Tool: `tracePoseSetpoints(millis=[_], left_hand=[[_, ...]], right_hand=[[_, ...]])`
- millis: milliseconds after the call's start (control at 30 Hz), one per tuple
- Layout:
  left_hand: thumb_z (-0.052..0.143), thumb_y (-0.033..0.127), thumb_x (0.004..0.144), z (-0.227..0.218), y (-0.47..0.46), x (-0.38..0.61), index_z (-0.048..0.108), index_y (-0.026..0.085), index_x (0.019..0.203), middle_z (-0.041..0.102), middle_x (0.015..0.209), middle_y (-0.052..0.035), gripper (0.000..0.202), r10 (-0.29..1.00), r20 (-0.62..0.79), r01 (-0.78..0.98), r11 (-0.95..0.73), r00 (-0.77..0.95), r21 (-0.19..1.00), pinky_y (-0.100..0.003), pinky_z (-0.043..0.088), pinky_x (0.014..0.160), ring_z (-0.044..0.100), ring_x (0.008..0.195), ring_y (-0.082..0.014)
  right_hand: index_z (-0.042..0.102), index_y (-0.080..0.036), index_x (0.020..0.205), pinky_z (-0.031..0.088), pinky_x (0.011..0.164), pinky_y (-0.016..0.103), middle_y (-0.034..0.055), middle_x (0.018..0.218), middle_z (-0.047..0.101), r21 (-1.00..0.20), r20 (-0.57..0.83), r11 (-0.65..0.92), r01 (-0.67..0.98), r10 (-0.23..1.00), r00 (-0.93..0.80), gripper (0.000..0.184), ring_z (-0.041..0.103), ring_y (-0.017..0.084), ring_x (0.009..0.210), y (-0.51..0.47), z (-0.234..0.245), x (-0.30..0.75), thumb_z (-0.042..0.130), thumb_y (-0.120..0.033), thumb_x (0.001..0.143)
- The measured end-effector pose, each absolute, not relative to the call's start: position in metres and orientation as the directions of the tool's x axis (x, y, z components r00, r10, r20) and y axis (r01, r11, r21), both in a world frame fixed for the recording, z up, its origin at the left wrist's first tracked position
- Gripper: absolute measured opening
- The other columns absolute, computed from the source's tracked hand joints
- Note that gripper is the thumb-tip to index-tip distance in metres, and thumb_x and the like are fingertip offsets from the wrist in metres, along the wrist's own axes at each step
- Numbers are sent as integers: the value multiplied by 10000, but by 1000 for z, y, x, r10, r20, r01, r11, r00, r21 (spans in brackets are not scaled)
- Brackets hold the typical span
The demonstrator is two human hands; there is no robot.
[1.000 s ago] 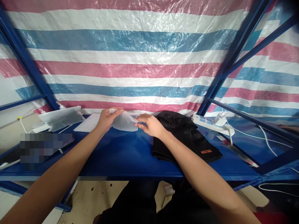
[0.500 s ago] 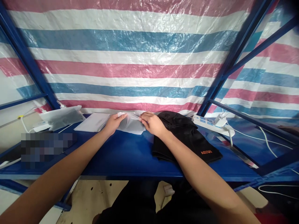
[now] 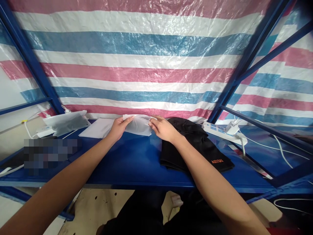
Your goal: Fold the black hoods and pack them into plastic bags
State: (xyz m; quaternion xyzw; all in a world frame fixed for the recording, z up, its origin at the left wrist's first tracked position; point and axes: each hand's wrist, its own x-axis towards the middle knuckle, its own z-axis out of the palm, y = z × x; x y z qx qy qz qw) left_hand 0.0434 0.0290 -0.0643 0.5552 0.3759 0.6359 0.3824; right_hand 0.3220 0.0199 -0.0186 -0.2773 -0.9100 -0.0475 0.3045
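Observation:
A translucent frosted plastic bag [image 3: 138, 126] is stretched between my two hands just above the back of the blue tabletop. My left hand [image 3: 119, 126] pinches its left edge, thumb on top. At the other side my right hand [image 3: 162, 127] grips the upper right corner, with fingers closed round the rim. The bag's upper edge bows slightly apart between them. Beside my right forearm lies a folded black garment [image 3: 195, 147] with orange lettering near its lower corner. A stack of similar whitish bags [image 3: 94, 128] rests left of my left hand.
On the right stands a white power strip [image 3: 220, 131] with chargers and cables. Another frosted bag [image 3: 67, 122] leans near a white adapter at the left. Blue metal posts [image 3: 227, 78] frame the table [image 3: 127, 163], and striped plastic sheeting [image 3: 137, 62] hangs behind.
The bag's upper edge has risen and parted a little between my hands. Both hands keep their hold, and the view has shifted slightly.

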Motion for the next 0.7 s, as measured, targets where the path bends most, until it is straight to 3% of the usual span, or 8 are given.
tracePoseSetpoints(millis=[100, 200, 300, 367, 533, 700], left_hand=[[891, 636, 840, -66, 26, 42, 893, 187, 1032, 856, 1009, -82, 488, 919, 392, 97, -386, -43, 917, -372, 605, 812, 782, 940, -306], [801, 642, 932, -65, 20, 44, 884, 212, 1175, 860, 1146, -75, 501, 890, 440, 265, -456, 120, 849, -402, 620, 921, 792, 1069, -339], [701, 582, 1026, -64, 14, 47, 836, 240, 1324, 820, 1321, -70, 473, 809, 524, 338, -587, 266, 736, -430, 587, 1076, 768, 1225, -343], [650, 509, 1057, -64, 12, 49, 829, 239, 1336, 803, 1362, -78, 428, 750, 575, 376, -662, 327, 648, -431, 569, 1122, 759, 1268, -335], [579, 279, 1025, -64, 8, 54, 863, 234, 1204, 832, 1282, -76, 338, 653, 627, 475, -751, 425, 459, -392, 595, 1067, 790, 1193, -292], [587, 272, 1044, -65, 7, 56, 861, 241, 1161, 843, 1233, -63, 299, 599, 650, 493, -787, 468, 370, -385, 610, 1028, 795, 1161, -274]], right_hand=[[729, -213, 1112, 470, 1208, 627, 141, 1094, 781, -26, 605, 811, 585, 479, -636, 210, 560, 397, 1429, 27, -22, 329, 541, -307, 1129], [744, -184, 1224, 474, 1200, 682, 173, 1206, 772, -34, 662, 776, 630, 490, -567, 212, 492, 435, 1491, 29, -29, 328, 626, -292, 1085], [692, -205, 1413, 482, 1210, 681, 159, 1372, 721, -67, 716, 847, 528, 409, -565, 374, 499, 412, 1482, 23, -33, 317, 678, -360, 1073], [691, -243, 1438, 478, 1230, 656, 133, 1422, 699, -80, 741, 909, 409, 329, -585, 382, 509, 377, 1479, 16, -35, 306, 666, -398, 1090], [785, -256, 1258, 562, 1119, 555, 103, 1201, 752, -118, 743, 954, 274, 268, -613, 235, 607, 317, 1278, 2, -36, 288, 633, -368, 1118], [784, -247, 1189, 573, 1011, 503, 97, 1086, 732, -120, 726, 951, 284, 279, -629, 212, 592, 298, 1122, -1, -35, 287, 615, -357, 1127]])
